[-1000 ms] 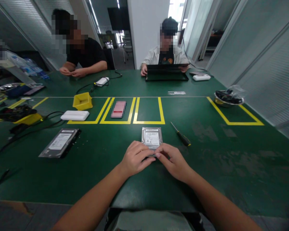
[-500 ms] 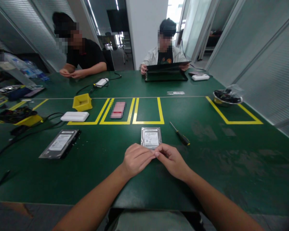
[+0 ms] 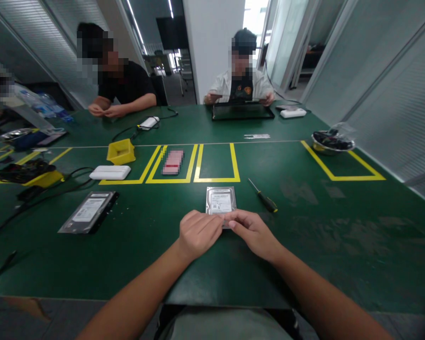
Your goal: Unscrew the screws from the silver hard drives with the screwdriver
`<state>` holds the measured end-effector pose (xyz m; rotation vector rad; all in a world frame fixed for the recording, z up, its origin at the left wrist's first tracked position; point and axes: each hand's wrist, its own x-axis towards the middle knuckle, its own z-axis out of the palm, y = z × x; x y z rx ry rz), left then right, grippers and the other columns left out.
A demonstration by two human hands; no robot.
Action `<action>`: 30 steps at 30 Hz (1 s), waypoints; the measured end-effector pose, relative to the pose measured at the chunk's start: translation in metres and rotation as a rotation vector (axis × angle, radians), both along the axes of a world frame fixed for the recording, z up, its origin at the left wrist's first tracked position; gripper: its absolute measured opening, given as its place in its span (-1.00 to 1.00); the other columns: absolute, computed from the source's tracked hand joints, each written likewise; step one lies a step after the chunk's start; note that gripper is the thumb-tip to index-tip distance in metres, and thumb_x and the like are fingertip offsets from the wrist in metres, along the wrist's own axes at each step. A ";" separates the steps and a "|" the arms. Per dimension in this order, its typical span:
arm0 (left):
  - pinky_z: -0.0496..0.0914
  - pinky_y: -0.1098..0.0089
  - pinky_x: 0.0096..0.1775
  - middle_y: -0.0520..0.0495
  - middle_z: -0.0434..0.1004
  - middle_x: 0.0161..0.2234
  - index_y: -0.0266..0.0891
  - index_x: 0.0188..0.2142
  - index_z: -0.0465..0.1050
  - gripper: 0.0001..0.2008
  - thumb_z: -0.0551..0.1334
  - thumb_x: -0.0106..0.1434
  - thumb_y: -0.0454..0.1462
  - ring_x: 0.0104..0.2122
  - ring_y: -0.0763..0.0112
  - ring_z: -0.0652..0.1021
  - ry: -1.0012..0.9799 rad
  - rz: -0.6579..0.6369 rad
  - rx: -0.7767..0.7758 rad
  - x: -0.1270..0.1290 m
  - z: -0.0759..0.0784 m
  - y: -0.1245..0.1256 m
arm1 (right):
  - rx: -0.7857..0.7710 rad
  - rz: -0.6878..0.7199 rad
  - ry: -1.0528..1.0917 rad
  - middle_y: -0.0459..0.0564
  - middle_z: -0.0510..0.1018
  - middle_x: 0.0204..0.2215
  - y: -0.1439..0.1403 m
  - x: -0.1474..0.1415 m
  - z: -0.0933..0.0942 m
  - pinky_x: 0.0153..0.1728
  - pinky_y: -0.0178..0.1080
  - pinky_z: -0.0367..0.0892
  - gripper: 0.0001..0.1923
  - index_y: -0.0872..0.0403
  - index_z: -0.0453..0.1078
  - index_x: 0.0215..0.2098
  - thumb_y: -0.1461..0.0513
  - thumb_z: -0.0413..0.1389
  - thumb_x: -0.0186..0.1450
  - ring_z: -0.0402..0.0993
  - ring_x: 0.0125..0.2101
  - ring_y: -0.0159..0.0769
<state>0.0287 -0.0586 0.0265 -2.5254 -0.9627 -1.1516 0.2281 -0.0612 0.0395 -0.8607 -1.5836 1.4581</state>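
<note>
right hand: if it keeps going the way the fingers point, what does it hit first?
The right hand points left and slightly away, fingertips at the near edge of the hard drive. Straight on, it would likely meet the left hand fingertips first; depth between them is unclear.

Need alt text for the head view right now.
Both hands, left hand and right hand, rest on the near edge of a hard drive on a green table; a screwdriver lies to its right.
</note>
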 end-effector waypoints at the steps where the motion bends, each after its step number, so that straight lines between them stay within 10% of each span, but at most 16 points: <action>1: 0.39 0.30 -0.34 -0.07 0.67 -0.33 -0.18 -0.23 0.54 -0.89 0.26 0.25 -0.35 -0.39 0.32 0.62 -0.024 0.019 -0.040 0.001 0.003 0.000 | 0.014 -0.003 -0.013 -0.02 0.54 -0.23 -0.001 0.001 0.000 -0.05 -0.19 0.32 -0.79 0.09 0.44 -0.15 0.13 0.08 0.37 0.46 -0.18 -0.29; 7: 0.36 0.39 -0.39 0.00 0.54 -0.49 -0.22 -0.41 0.47 -0.93 0.26 0.20 -0.30 -0.49 0.41 0.50 -0.422 0.113 -0.459 0.012 0.022 -0.002 | 0.249 -0.271 -0.298 -0.09 0.41 -0.48 0.003 0.011 -0.002 -0.40 -0.32 0.24 -0.77 0.10 0.39 -0.37 0.13 0.09 0.36 0.32 -0.45 -0.39; 13: 0.26 0.50 -0.50 0.08 0.36 -0.56 -0.25 -0.41 0.39 -0.91 0.25 0.18 -0.29 -0.56 0.51 0.37 -0.978 0.005 -0.864 0.024 0.019 0.017 | 0.458 -0.365 -0.553 -0.05 0.41 -0.45 0.016 0.030 -0.003 -0.35 -0.29 0.24 -0.80 0.10 0.38 -0.35 0.19 0.02 0.39 0.33 -0.40 -0.35; 17: 0.23 0.52 -0.48 0.11 0.30 -0.58 -0.24 -0.40 0.32 -0.97 0.17 0.17 -0.35 -0.57 0.54 0.33 -1.194 -0.047 -0.902 0.031 0.008 0.031 | 0.467 -0.309 -0.613 0.01 0.48 -0.27 0.022 0.039 -0.006 -0.22 -0.22 0.33 -0.84 0.10 0.41 -0.15 0.23 0.10 0.32 0.40 -0.27 -0.29; 23: 0.25 0.51 -0.45 0.09 0.34 -0.51 -0.23 -0.38 0.33 -0.95 0.20 0.14 -0.36 -0.51 0.52 0.37 -1.116 0.013 -0.783 0.022 -0.010 0.036 | 0.421 -0.121 -0.729 0.17 0.33 0.14 0.024 0.040 -0.015 0.16 0.03 0.22 -0.24 0.08 0.19 0.26 0.15 0.32 0.15 0.25 0.15 -0.07; 30: 0.26 0.49 -0.43 0.09 0.32 -0.51 -0.24 -0.40 0.36 -0.97 0.21 0.14 -0.36 -0.49 0.50 0.37 -1.026 0.065 -0.741 0.010 -0.020 0.036 | 0.427 -0.045 -0.814 0.25 0.27 0.18 0.026 0.035 -0.019 0.21 0.05 0.17 -0.15 0.17 0.16 0.28 0.14 0.36 0.11 0.19 0.18 -0.03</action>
